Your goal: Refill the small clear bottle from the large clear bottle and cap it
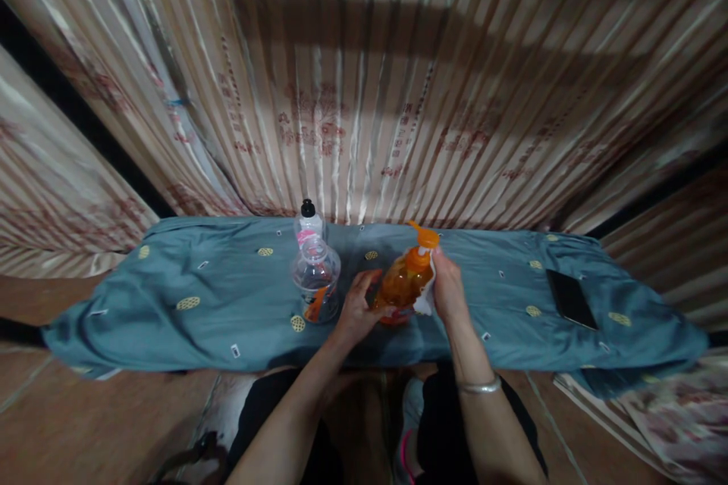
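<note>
Amber pump bottle (398,288): held in both hands over the middle of the counter (227,273), tilted, base toward 7 o'clock, orange pump head (426,237) toward 1. Nozzle is pointed toward 10-11. Whether the base is rested on the counter can't be told.

Left hand (357,309) is set at the bottle's 8 o'clock side. Its fingers are curled around the lower body, gripping it. Right hand (448,284) is placed at 2-3 o'clock, near the pump collar. White cloth (424,299) is pinched there by its fingers, against the bottle's side; fingertips are mostly hidden. Silver bracelet (479,386) is worn on the right wrist.

Clear bottle (315,280) with an orange patch is stood upright at 9 o'clock from the amber one, near the left hand. Black-capped bottle (309,227) is set just behind it, at its 12 o'clock, lower part hidden.

Black phone (572,299) is laid flat at 3 o'clock, well apart from the right hand.

Counter is draped in teal fabric printed with yellow motifs. Pleated curtain (364,106) is hung at 12. Tiled floor (546,409) is seen below the counter's edge, around 5.
</note>
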The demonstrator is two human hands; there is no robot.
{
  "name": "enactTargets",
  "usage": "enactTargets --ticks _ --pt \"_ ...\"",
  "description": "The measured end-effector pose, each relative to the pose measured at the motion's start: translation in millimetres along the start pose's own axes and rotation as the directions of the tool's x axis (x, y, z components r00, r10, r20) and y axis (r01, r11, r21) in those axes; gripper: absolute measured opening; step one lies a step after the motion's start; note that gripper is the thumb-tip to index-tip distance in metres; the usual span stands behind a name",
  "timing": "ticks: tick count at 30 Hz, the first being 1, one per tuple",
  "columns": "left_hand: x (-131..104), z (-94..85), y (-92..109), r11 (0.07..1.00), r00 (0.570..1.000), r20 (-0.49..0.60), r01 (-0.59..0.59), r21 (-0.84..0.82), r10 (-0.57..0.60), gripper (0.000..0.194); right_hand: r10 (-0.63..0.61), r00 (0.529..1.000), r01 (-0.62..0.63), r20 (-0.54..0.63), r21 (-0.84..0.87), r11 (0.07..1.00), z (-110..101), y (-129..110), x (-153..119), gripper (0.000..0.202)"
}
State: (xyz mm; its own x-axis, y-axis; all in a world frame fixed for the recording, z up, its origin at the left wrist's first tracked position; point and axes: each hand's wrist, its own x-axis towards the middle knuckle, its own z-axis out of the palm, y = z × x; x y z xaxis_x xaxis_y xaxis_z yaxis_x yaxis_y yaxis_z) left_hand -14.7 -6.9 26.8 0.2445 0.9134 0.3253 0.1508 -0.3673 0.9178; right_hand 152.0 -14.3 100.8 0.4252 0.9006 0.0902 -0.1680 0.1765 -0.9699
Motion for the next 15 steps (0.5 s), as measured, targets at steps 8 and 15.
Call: enactTargets --ticks 8,15 --pt "-10 9.8 -6 0.998 0.999 -0.014 -0.029 0.060 0.030 0.045 0.006 0.997 -0.005 -0.071 0.016 1.000 -7 12 -30 0.046" --pt "-21 26.4 5 0.993 0.999 0.022 -0.050 0.110 0.047 0.097 0.111 0.992 -0.107 0.058 -0.061 0.992 -4 53 -24 0.039"
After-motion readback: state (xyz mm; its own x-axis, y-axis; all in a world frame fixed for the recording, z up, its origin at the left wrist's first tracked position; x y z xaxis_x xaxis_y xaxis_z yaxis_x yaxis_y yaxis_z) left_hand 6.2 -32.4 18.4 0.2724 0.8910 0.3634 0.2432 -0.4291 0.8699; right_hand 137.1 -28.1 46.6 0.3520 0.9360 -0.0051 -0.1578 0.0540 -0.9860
